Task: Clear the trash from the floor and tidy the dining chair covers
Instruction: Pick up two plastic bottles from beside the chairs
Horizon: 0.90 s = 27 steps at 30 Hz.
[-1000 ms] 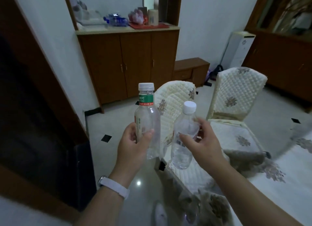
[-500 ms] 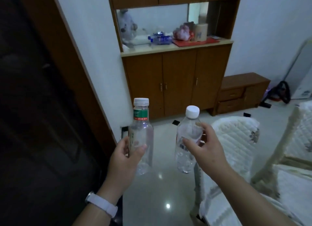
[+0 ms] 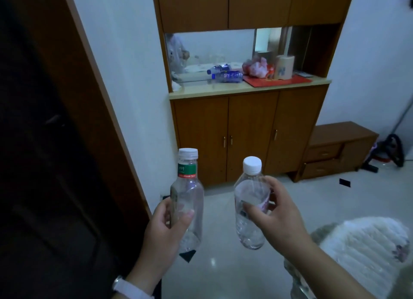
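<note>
The cabinet (image 3: 248,138) filled the far wall, and on its worktop (image 3: 223,90) a blue bottle (image 3: 228,75) lay on its side. The pale floor (image 3: 223,265) stretched out in front of it. A quilted chair cover (image 3: 366,249) sat low on the right, just beside the person's right arm, and looked to me not yet straightened. Both pieces of trash were up off the floor. The left grip (image 3: 163,236) was wrapped round the green-label bottle (image 3: 187,200), and the right grip (image 3: 283,220) clasped the plain bottle (image 3: 250,209) below its shoulder. Both were upright, capped and apart, probably so they could be carried to a bin without knocking, though no bin was in sight
</note>
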Each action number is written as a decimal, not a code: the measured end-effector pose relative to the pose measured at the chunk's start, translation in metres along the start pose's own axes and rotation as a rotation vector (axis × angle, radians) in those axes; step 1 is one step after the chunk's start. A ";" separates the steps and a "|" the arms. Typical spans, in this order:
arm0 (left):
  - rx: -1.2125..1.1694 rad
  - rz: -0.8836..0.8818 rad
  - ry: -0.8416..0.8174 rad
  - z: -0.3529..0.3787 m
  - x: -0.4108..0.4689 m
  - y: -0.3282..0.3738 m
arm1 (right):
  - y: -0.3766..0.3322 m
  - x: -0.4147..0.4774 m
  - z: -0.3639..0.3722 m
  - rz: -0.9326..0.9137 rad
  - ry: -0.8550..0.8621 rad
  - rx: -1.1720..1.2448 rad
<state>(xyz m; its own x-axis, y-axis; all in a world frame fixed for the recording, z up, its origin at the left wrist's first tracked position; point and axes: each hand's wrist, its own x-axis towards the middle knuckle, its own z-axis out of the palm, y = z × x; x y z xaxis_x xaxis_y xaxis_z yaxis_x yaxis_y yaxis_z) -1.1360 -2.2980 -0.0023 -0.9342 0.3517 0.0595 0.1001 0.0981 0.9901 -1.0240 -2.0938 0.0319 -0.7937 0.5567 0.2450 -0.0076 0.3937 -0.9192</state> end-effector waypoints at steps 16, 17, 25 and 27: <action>-0.017 0.047 -0.206 -0.037 0.277 -0.028 | 0.000 0.197 0.103 0.004 0.147 -0.104; -0.014 0.044 -0.218 -0.030 0.287 -0.028 | 0.005 0.205 0.101 0.020 0.160 -0.100; -0.015 0.023 -0.410 0.059 0.368 -0.026 | 0.061 0.274 0.060 0.131 0.299 -0.087; -0.007 0.033 -0.451 0.089 0.393 -0.023 | 0.078 0.300 0.045 0.152 0.323 -0.075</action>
<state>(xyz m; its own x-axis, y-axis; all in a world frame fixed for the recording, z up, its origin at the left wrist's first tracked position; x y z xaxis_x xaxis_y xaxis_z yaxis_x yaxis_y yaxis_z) -1.4745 -2.0792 -0.0129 -0.6879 0.7252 0.0315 0.1236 0.0743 0.9895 -1.2898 -1.9288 0.0194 -0.5491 0.8108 0.2026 0.1500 0.3341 -0.9305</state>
